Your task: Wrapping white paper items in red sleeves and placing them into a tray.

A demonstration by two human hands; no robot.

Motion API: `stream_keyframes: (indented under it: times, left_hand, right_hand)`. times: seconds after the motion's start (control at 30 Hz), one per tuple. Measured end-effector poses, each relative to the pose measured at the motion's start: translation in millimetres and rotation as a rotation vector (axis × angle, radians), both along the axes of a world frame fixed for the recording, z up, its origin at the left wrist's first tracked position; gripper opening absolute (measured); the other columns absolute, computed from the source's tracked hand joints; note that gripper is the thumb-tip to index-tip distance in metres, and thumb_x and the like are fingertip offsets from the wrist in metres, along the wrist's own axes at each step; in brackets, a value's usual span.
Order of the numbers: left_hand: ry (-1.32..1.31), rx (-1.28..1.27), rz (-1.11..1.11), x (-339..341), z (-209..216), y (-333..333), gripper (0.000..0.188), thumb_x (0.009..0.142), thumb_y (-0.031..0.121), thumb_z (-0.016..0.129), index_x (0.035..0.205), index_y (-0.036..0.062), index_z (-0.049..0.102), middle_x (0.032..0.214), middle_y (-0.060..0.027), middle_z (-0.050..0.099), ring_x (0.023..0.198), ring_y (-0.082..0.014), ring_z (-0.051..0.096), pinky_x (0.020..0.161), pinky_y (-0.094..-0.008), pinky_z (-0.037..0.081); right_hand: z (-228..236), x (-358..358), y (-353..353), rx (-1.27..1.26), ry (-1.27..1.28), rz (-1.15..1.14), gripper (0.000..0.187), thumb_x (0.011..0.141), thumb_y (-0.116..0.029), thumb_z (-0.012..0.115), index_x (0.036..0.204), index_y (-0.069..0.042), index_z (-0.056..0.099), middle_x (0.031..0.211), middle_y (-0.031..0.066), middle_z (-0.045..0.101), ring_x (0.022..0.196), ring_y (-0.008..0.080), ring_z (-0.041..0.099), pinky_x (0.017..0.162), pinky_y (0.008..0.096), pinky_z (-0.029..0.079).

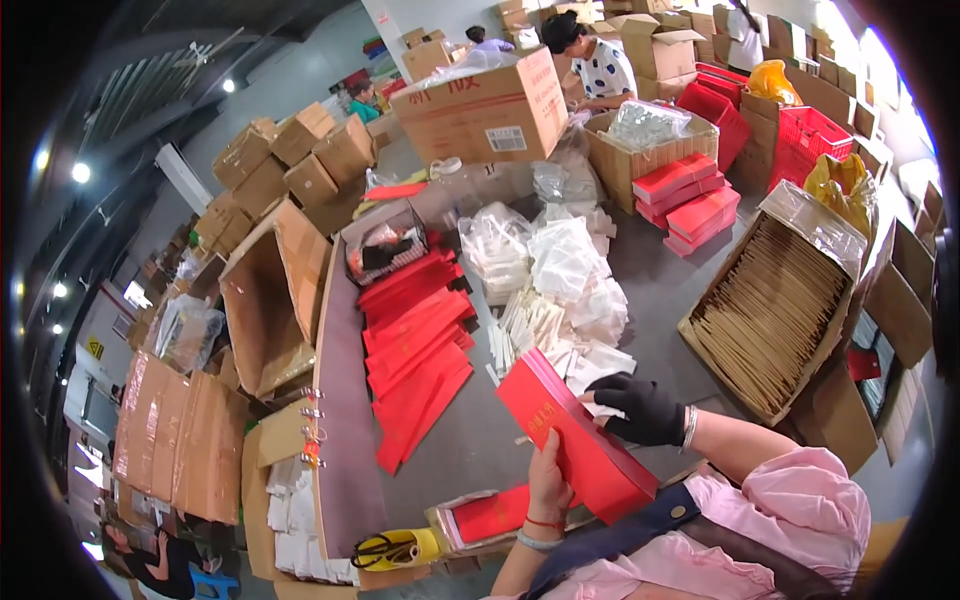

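Note:
My left hand (549, 478) is bare, with a bracelet and a red string at the wrist. It grips a long red box (580, 440) with gold lettering, tilted over the table's near edge. My right hand (645, 408) wears a black glove and is at the box's far right side, its fingers bent together. Something small and pale shows at its fingertips, too small to name. Beyond the box lies a heap of white paper packets (575, 270). Red flat sleeves (415, 340) lie fanned out on the left of the table.
An open carton packed with brown cardboard pieces (770, 310) stands on the right. Stacked red boxes (690, 200) are behind it. A yellow holder with scissors (400, 548) sits at the near left edge. A large carton (485, 110) stands at the back, with a person (600, 70) beyond.

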State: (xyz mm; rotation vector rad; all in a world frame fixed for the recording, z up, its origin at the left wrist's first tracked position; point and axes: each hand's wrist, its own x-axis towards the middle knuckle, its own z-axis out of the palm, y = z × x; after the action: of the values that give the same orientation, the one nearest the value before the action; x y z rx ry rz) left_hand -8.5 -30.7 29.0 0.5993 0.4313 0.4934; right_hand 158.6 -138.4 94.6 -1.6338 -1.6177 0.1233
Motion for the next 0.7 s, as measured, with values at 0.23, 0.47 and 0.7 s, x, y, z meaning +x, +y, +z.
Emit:
stream_keyframes:
  times: [0.23,0.47,0.7]
  left_hand:
    - [-0.006,-0.052,-0.061,-6.8,-8.0,-6.4,0.041,0.104,0.029,0.039,0.134,0.0023,0.046,0.128,-0.0095,0.056,0.114,-0.0227,0.057,0.099,-0.0379,0.046]
    - [-0.157,-0.246,-0.164,-9.3,-19.7,6.3,0.040,0.102,0.031,0.044,0.130,0.0027,0.048,0.126,-0.0101,0.059,0.112,-0.0235,0.059,0.099,-0.0389,0.047]
    - [-0.015,-0.124,0.015,-16.8,-38.8,18.8,0.040,0.102,0.030,0.044,0.130,0.0023,0.048,0.126,-0.0101,0.059,0.112,-0.0233,0.059,0.099,-0.0393,0.046]
  right_hand:
    - [-8.6,-10.7,11.8,0.111,0.004,-0.058,0.009,0.075,-0.010,0.063,0.083,-0.009,0.059,0.086,0.0077,0.062,0.086,0.0298,0.060,0.077,0.0402,0.049]
    - [-3.3,-17.2,-1.7,-0.133,0.184,-0.034,0.004,0.084,-0.012,0.057,0.086,-0.009,0.056,0.084,0.0108,0.060,0.080,0.0304,0.060,0.072,0.0387,0.048]
    - [-14.1,-10.0,-35.1,-0.401,0.452,0.329,0.011,0.092,-0.014,0.059,0.090,-0.003,0.061,0.077,0.0074,0.061,0.074,0.0144,0.056,0.073,0.0304,0.048]
